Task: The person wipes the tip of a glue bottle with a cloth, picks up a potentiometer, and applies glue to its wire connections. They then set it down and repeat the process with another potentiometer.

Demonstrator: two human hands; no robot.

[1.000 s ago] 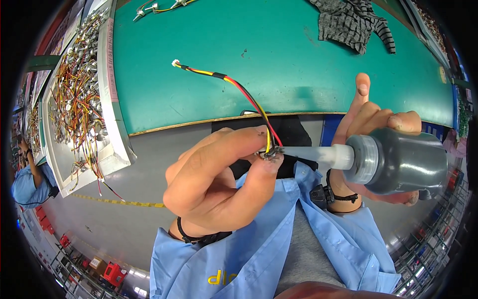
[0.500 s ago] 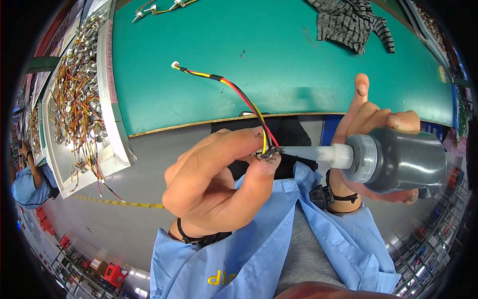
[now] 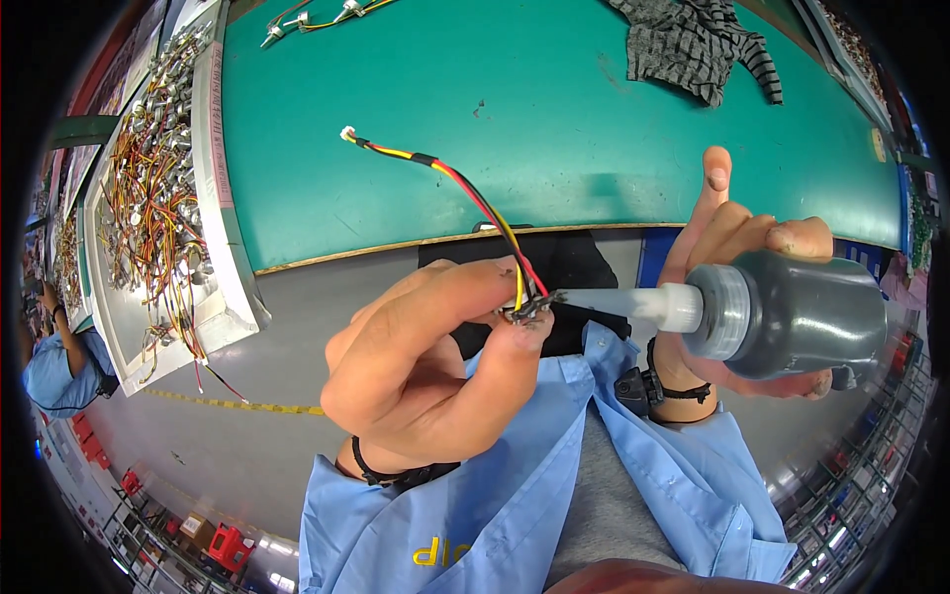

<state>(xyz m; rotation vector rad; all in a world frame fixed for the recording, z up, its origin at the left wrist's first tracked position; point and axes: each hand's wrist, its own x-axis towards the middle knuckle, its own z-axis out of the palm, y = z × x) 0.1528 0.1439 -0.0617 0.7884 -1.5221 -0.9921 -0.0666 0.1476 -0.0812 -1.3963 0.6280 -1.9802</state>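
I have the small wired part [image 3: 529, 305] pinched in mid-air, in front of my chest and just below the near edge of the green bench [image 3: 554, 119]. Its red, yellow and black lead [image 3: 465, 193] runs up and to the left from the pinch, arching over the bench edge, so its long axis lies on a diagonal; the free end carries a small white plug [image 3: 347, 133] that points toward the upper left, raised above the mat as far as I can tell.

My left hand [image 3: 435, 371] is clamped on the part, thumb and forefinger pressed together around it, the other fingers curled in.

From the right, a dark grey bottle [image 3: 792, 312] lies nearly level, its long axis left to right, its white nozzle [image 3: 623, 300] pointing left with the tip meeting the part at the pinch. My right hand [image 3: 737, 257] is wrapped round the bottle from behind, one finger standing straight up. The two hands are apart, joined only through nozzle and part.

Further out, a white tray [image 3: 233, 238] of similar wired parts sits at the bench's left end, a striped grey cloth [image 3: 703, 45] lies at the far right, and another wired piece [image 3: 317, 17] near the far edge. A person in blue [image 3: 59, 361] stands at far left.
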